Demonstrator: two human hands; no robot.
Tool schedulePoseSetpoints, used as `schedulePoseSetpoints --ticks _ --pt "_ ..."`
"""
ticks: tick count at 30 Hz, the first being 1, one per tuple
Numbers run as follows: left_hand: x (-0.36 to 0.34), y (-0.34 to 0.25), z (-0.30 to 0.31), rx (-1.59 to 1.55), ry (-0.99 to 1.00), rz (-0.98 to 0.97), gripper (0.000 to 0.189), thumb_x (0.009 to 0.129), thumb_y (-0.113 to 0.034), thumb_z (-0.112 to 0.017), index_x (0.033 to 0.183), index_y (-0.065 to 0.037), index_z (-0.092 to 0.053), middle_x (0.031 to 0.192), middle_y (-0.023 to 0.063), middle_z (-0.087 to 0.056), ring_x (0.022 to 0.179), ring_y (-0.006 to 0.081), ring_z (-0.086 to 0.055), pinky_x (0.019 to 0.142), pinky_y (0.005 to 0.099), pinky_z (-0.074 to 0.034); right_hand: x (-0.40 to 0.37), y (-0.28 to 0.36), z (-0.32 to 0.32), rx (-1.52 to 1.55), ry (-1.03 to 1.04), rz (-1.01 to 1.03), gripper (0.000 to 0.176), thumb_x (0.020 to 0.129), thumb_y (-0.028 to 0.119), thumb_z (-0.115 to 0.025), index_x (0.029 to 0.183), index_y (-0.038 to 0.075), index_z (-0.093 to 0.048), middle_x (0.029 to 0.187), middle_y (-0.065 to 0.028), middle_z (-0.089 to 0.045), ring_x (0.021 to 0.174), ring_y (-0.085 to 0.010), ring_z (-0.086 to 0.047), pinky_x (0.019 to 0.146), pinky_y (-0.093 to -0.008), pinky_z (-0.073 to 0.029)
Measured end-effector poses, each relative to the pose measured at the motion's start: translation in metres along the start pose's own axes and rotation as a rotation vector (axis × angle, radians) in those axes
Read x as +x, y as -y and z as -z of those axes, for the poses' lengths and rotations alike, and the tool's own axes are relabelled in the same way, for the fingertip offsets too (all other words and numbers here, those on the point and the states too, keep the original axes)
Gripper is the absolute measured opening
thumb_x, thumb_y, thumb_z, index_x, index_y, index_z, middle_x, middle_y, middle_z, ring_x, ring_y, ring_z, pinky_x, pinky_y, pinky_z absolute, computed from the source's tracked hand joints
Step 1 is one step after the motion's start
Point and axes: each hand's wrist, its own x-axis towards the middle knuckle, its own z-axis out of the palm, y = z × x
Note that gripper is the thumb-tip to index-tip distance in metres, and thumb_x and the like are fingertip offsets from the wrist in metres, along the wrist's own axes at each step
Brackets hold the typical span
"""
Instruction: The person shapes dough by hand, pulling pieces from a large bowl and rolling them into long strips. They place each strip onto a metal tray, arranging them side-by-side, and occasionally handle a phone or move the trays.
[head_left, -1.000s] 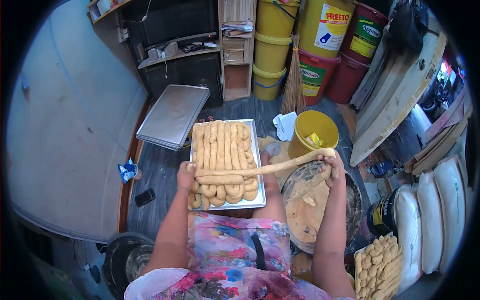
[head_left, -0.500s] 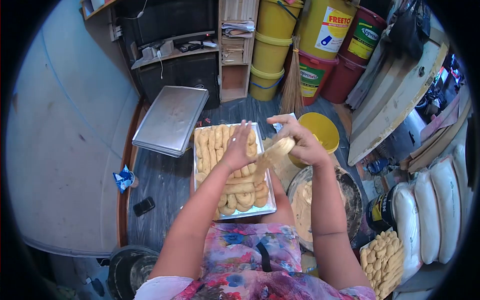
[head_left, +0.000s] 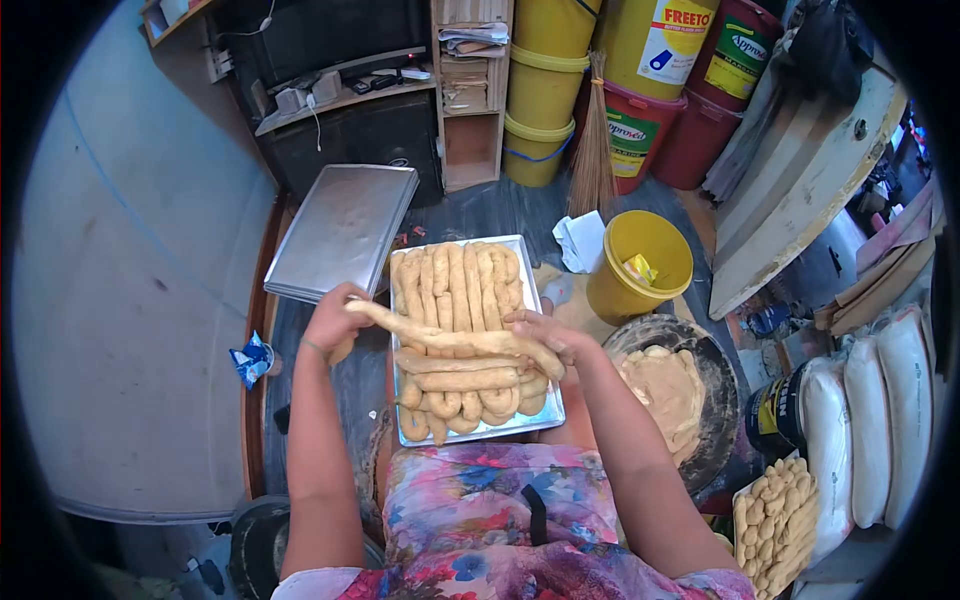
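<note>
A long dough strip (head_left: 440, 341) stretches crosswise above a metal tray (head_left: 553, 405) on my lap. My left hand (head_left: 337, 318) is closed round the strip's left end, just beyond the tray's left edge. Near the tray's right edge, my right hand (head_left: 551, 337) grips the strip close to its other end, which hangs past the fingers. Under it, upright dough rolls (head_left: 457, 275) fill the tray's far part. Two or so rolls (head_left: 465, 379) lie crosswise nearer me, and curled dough ends line the near edge.
A round basin (head_left: 722, 410) holding a dough-coloured mass sits at my right, with a yellow bucket (head_left: 667, 290) behind it. Stacked metal trays (head_left: 342, 232) lie beyond my left hand. Another tray of dough pieces (head_left: 775, 525) is at lower right, beside white sacks (head_left: 868, 430).
My left hand has moved left off the rolls and now holds one end of the strip. My right hand has come down, and the strip is stretched across the tray.
</note>
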Motion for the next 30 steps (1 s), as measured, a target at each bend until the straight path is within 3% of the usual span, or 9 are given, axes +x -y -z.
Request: schedulePoseSetpoints --ticks 5,10,13,16,19,22,25,26,30 --pt "-0.019 0.056 0.036 -0.236 -0.181 0.080 0.031 0.065 0.006 -0.065 0.094 -0.003 -0.058 0.079 0.0045 -0.060 0.058 0.0103 -0.055 0.045 0.0225 -0.044 0.002 0.013 -0.002 -0.319 -0.159 0.277 0.072 0.070 0.018 -0.076 0.130 0.004 -0.038 0.117 -0.0104 -0.049 0.099 -0.0173 -0.049 0.089 -0.0306 -0.043" --pt "-0.039 0.070 0.037 -0.084 -0.123 0.174 0.035 0.066 0.008 -0.065 0.099 -0.002 -0.057 0.081 0.0044 -0.060 0.058 0.0096 -0.054 0.048 0.0221 -0.043 -0.024 -0.004 0.001 -1.079 0.021 0.170 0.075 0.065 0.025 -0.079 0.127 0.002 -0.043 0.120 -0.0120 -0.049 0.118 -0.0229 -0.041 0.102 -0.0335 -0.031" --pt "-0.049 0.067 0.035 -0.063 -0.093 0.139 0.037 0.066 0.009 -0.065 0.101 -0.002 -0.056 0.083 0.0042 -0.060 0.064 0.0096 -0.055 0.053 0.0227 -0.044 -0.020 -0.034 0.014 -0.986 -0.182 0.279 0.061 0.071 0.024 -0.075 0.121 0.003 -0.048 0.109 -0.0111 -0.053 0.106 -0.0223 -0.050 0.093 -0.0326 -0.039" --pt "-0.052 0.069 0.040 -0.065 -0.107 0.074 0.037 0.067 0.007 -0.066 0.101 -0.003 -0.057 0.088 0.0039 -0.060 0.072 0.0115 -0.057 0.060 0.0241 -0.046 -0.014 -0.044 0.018 -0.376 -0.357 0.149 0.044 0.077 0.022 -0.070 0.113 0.002 -0.055 0.095 -0.0125 -0.055 0.092 -0.0238 -0.056 0.083 -0.0316 -0.045" --pt "-0.051 0.084 0.054 0.196 -0.185 0.000 0.038 0.064 0.007 -0.066 0.099 -0.005 -0.060 0.089 0.0066 -0.061 0.080 0.0172 -0.059 0.067 0.0286 -0.046 -0.012 -0.047 0.012 -0.329 -0.611 0.106 0.027 0.082 0.014 -0.062 0.106 0.002 -0.057 0.087 -0.0124 -0.057 0.080 -0.0218 -0.056 0.074 -0.0306 -0.047" --pt "-0.052 0.084 0.055 0.756 -0.300 -0.096 0.038 0.061 0.006 -0.066 0.096 -0.010 -0.064 0.093 0.0094 -0.060 0.092 0.0235 -0.057 0.075 0.0334 -0.044 -0.003 -0.045 0.013 -0.785 -0.664 0.417 0.033 0.081 0.015 -0.061 0.110 0.000 -0.056 0.098 -0.0172 -0.058 0.090 -0.0250 -0.057 0.081 -0.0317 -0.046" --pt "-0.052 0.057 0.029 1.123 -0.625 -0.313 0.039 0.063 0.003 -0.064 0.098 -0.015 -0.065 0.099 0.0108 -0.057 0.096 0.0274 -0.053 0.080 0.0359 -0.040 0.010 -0.035 -0.014 -0.887 -0.658 0.613 0.038 0.081 0.018 -0.060 0.116 0.002 -0.055 0.113 -0.0195 -0.056 0.102 -0.0294 -0.056 0.090 -0.0336 -0.043" --pt "-0.050 0.047 0.018 1.193 -0.775 -0.403 0.039 0.064 0.002 -0.064 0.099 -0.017 -0.066 0.101 0.0111 -0.056 0.096 0.0283 -0.052 0.082 0.0364 -0.038 -0.013 0.005 -0.054 -0.993 -0.522 0.363 0.043 0.081 0.021 -0.060 0.120 0.004 -0.053 0.123 -0.0205 -0.052 0.113 -0.0335 -0.050 0.097 -0.0352 -0.037" --pt "-0.017 0.042 -0.029 0.951 -0.856 -0.790 0.041 0.068 -0.002 -0.063 0.106 -0.018 -0.065 0.107 0.0110 -0.052 0.097 0.0279 -0.051 0.081 0.0369 -0.040 0.020 -0.031 -0.012 -1.227 -0.154 0.413 0.045 0.079 0.021 -0.062 0.121 0.005 -0.053 0.126 -0.0183 -0.050 0.117 -0.0358 -0.045 0.101 -0.0367 -0.034"
